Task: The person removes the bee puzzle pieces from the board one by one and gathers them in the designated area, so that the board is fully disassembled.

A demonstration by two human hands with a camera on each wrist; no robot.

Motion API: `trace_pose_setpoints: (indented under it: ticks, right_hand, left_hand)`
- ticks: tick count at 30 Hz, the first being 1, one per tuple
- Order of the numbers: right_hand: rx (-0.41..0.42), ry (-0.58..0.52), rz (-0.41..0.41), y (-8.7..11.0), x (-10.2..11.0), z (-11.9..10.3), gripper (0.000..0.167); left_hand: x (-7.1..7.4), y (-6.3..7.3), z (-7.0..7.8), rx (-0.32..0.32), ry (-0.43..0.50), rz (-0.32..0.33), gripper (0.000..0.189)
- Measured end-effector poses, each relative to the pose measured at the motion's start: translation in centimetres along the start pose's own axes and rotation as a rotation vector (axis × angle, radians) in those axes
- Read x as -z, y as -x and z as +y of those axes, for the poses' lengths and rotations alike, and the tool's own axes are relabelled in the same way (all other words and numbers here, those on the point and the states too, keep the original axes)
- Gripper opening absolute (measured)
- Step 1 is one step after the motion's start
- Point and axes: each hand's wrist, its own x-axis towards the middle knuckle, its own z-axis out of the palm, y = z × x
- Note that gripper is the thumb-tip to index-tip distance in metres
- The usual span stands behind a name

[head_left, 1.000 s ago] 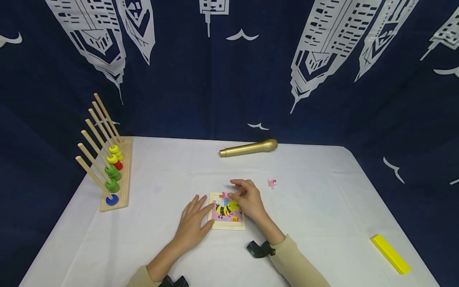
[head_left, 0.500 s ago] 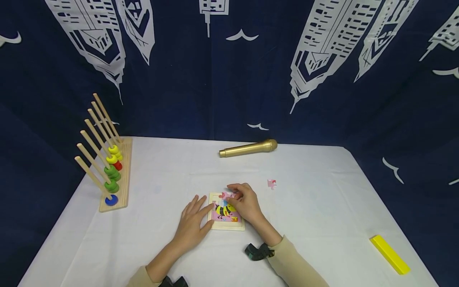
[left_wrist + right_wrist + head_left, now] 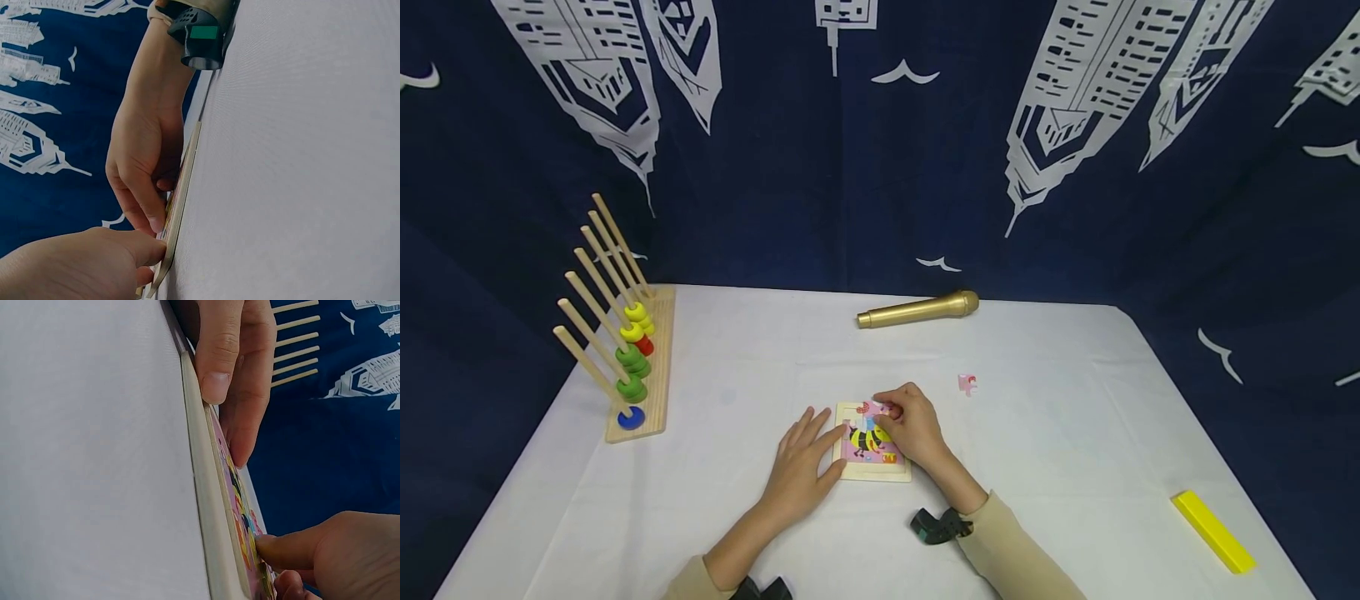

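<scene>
A small wooden jigsaw puzzle with a bee picture lies flat on the white table. My left hand rests at its left edge, fingers spread and fairly straight; in the right wrist view the left thumb touches the frame's rim. Over the upper right of the picture, my right hand pinches a puzzle piece between thumb and fingers, the piece mostly hidden by them. The left wrist view shows the right hand with fingertips down at the board. A loose pink puzzle piece lies farther right.
At the left stands a wooden peg stand with coloured rings on several upright pegs. A gold microphone lies near the back edge. On the right is a yellow bar. A dark blue printed cloth hangs behind the table.
My right hand has shifted slightly left over the puzzle, and its raised index finger has curled down toward the thumb. The left hand and the loose piece have stayed put.
</scene>
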Motion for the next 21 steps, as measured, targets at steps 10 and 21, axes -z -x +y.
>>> trace_pose_setpoints:
  ticks: [10, 21]
  right_hand:
    - [0.013, 0.020, -0.001, 0.01, -0.05, -0.08, 0.020]
    - [0.042, -0.030, 0.017, 0.02, 0.00, -0.10, 0.018]
  left_hand:
    - [-0.03, 0.05, 0.02, 0.008, 0.008, 0.005, 0.045]
    - [-0.01, 0.02, 0.04, 0.004, 0.007, 0.003, 0.045]
